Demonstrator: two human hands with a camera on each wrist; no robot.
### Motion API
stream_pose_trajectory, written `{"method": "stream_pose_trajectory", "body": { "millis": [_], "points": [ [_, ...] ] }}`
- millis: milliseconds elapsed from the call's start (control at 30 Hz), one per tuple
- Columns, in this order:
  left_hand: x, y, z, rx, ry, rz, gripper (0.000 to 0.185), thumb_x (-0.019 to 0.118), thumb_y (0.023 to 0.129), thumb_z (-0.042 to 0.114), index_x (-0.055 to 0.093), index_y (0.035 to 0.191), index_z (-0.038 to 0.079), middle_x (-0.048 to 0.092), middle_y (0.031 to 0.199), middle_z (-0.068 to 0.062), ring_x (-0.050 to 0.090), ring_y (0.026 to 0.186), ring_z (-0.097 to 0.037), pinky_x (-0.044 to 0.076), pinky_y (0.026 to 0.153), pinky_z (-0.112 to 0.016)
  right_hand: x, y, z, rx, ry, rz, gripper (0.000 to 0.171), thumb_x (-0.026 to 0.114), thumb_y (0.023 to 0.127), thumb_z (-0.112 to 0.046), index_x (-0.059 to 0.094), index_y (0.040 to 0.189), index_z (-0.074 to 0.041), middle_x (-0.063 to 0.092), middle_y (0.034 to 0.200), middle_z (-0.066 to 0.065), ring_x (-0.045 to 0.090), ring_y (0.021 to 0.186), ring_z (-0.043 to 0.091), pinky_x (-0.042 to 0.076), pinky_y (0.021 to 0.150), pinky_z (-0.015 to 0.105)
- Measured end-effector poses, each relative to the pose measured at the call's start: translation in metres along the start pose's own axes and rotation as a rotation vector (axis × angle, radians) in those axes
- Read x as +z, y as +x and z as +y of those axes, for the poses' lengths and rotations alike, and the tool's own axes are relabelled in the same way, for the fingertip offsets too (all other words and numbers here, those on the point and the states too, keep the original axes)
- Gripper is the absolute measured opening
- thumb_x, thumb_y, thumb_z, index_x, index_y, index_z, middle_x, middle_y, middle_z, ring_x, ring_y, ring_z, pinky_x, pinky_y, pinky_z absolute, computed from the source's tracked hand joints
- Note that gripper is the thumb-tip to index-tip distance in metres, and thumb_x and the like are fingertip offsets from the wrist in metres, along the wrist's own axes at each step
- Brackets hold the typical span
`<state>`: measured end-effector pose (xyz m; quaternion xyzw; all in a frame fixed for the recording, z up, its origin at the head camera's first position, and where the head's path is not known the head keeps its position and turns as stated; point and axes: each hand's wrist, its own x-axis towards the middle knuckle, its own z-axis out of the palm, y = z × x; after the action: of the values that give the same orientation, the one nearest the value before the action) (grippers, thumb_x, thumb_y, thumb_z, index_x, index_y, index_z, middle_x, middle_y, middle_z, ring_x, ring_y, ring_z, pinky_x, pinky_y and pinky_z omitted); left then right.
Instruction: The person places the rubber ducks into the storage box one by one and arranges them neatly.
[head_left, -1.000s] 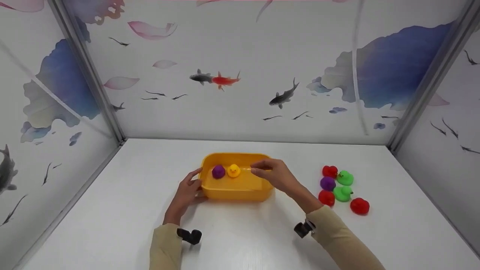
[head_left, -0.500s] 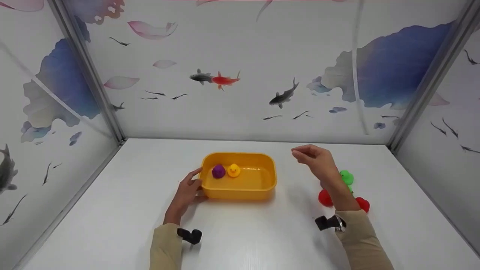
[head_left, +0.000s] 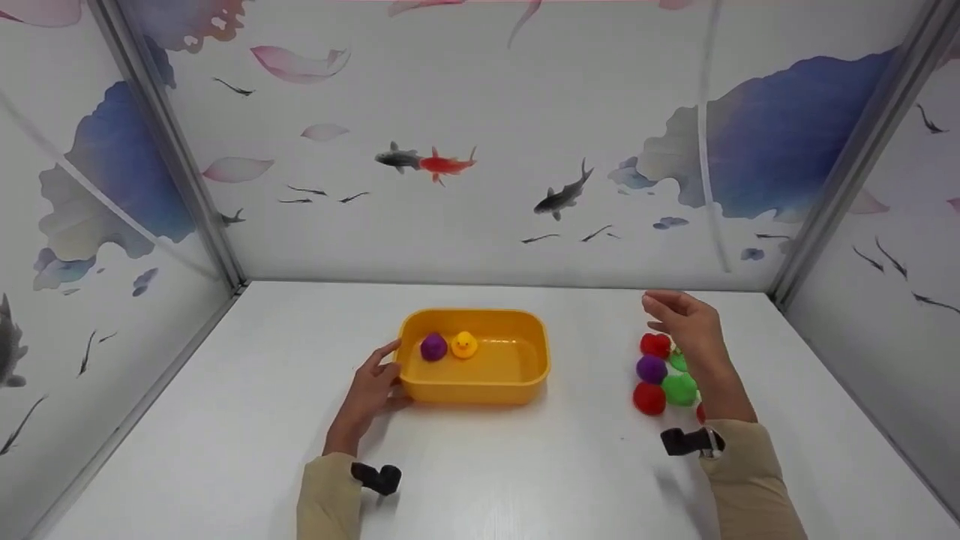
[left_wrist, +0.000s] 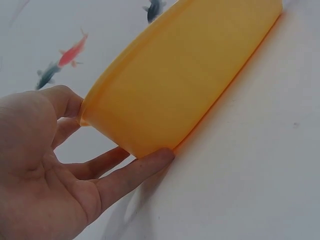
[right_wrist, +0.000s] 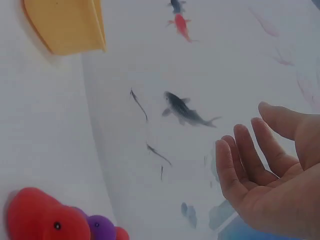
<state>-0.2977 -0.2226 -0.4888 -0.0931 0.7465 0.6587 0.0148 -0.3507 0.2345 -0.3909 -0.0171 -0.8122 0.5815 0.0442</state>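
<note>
My left hand (head_left: pixel 371 384) holds the left end of a yellow plastic basin (head_left: pixel 472 393). In the left wrist view, some fingertips are at its rim and others lie along its bottom edge. A purple rubber duck (head_left: pixel 433 346) and a yellow rubber duck (head_left: pixel 464 345) sit side by side in the basin's left half. Raised over the toy group on the right, my right hand (head_left: pixel 691 326) has loosely bent fingers and holds nothing. Below it are red rubber ducks (head_left: pixel 649 399), a purple duck (head_left: pixel 651 369) and green ducks (head_left: pixel 680 390), partly hidden by the hand and forearm.
Everything stands on a white table (head_left: pixel 480 472). White panels (head_left: pixel 480 247) printed with fish and petals enclose its back and sides, with metal posts (head_left: pixel 225 247) at the corners. White table surface lies between the basin and the duck group.
My right hand has moved from above the basin rightward to over the ducks. The left hand stays on the basin, and both ducks inside keep their places.
</note>
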Motion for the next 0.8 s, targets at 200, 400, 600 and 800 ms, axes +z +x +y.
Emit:
{"method": "stream_pose_trajectory", "body": {
  "millis": [200,400,600,800],
  "points": [
    [0.001,0.0,0.0,0.004,-0.001,-0.009,0.052,0.048,0.102,0.021,0.04,0.153,0.027,0.055,0.144,-0.02,0.066,0.112,-0.027,0.061,0.091,-0.04,-0.019,0.008,0.016,0.082,0.006,0.072,0.062,0.063,0.092,-0.052,0.056,0.14,-0.013,0.062,0.119,-0.009,0.059,0.108,0.001,0.052,0.101,0.021],
    [-0.001,-0.003,0.004,0.001,0.012,0.005,0.051,0.048,0.102,0.02,0.041,0.152,0.027,0.056,0.142,-0.02,0.067,0.109,-0.026,0.061,0.09,-0.042,-0.034,0.015,0.037,0.115,0.007,0.146,0.059,0.065,0.092,-0.049,0.058,0.137,-0.012,0.057,0.104,-0.022,0.056,0.107,0.001,0.052,0.099,0.018],
    [-0.001,-0.003,0.003,-0.002,0.006,0.003,0.051,0.048,0.102,0.021,0.041,0.152,0.027,0.055,0.142,-0.019,0.066,0.109,-0.026,0.061,0.091,-0.042,-0.039,0.023,0.058,0.2,0.003,0.169,0.061,0.065,0.093,-0.049,0.055,0.14,-0.012,0.061,0.119,-0.009,0.053,0.115,0.009,0.046,0.112,0.033],
    [0.001,-0.002,0.002,-0.002,0.009,0.002,0.052,0.049,0.101,0.021,0.041,0.152,0.027,0.055,0.142,-0.02,0.067,0.11,-0.027,0.06,0.091,-0.042,-0.042,0.025,0.074,0.283,-0.015,0.09,0.07,0.06,0.095,-0.049,0.044,0.15,-0.011,0.041,0.157,0.014,0.037,0.144,0.031,0.034,0.122,0.047]
  ]
}}
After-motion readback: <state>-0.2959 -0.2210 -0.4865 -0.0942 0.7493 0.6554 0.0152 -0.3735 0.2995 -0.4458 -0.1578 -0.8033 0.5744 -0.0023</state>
